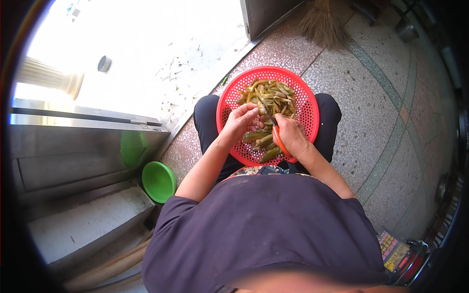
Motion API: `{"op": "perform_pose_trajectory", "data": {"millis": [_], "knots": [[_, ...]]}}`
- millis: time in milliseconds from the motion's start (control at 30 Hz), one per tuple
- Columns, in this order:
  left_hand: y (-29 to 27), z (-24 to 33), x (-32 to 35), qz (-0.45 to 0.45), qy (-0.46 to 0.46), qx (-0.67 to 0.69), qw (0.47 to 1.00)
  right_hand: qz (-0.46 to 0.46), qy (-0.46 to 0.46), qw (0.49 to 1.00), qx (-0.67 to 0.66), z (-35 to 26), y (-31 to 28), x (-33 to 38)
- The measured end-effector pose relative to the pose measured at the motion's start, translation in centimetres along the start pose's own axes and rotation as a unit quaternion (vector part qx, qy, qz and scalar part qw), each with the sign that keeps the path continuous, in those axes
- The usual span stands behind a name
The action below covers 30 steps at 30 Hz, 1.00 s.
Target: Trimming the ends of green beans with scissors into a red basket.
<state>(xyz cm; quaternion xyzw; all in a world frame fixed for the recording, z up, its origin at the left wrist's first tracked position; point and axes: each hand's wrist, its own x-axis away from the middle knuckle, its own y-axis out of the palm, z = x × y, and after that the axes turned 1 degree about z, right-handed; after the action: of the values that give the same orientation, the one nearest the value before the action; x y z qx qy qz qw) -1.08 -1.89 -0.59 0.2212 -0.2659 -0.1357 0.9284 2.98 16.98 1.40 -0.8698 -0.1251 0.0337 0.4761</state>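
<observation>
A red perforated plastic basket (316,110) rests on my lap between my knees. My right hand (293,136) is closed round the orange handles of a pair of scissors (277,138). Their dark blades point up and left toward my left hand (241,121), whose fingers pinch a green vegetable at the blades; my fingers partly hide it. Thin yellow-green cut strips (279,96) are heaped in the far half of the basket. Several longer, uncut green vegetables (264,141) lie in the near half, below my hands.
A green plastic basin (159,181) stands at the left beside a metal door panel (83,156). Beyond the threshold, bright ground carries scattered scraps. A straw broom (322,27) lies at the far side on the speckled floor (351,122). A printed box (393,249) sits at lower right.
</observation>
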Motion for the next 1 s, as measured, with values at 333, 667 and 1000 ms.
{"op": "perform_pose_trajectory", "data": {"millis": [333,667,1000], "knots": [[0.0,0.1,0.3,-0.024,0.003,-0.121,0.992,0.028,-0.022,0.999,0.004,0.6,-0.3,-0.7],[0.2,-0.4,-0.5,0.016,0.025,0.105,0.994,0.025,-0.013,0.996,0.086,-0.3,0.0,-0.4],[1.5,-0.8,-0.2,0.031,0.077,0.057,0.995,0.056,-0.03,0.993,0.1,-0.7,0.1,-0.3]]}}
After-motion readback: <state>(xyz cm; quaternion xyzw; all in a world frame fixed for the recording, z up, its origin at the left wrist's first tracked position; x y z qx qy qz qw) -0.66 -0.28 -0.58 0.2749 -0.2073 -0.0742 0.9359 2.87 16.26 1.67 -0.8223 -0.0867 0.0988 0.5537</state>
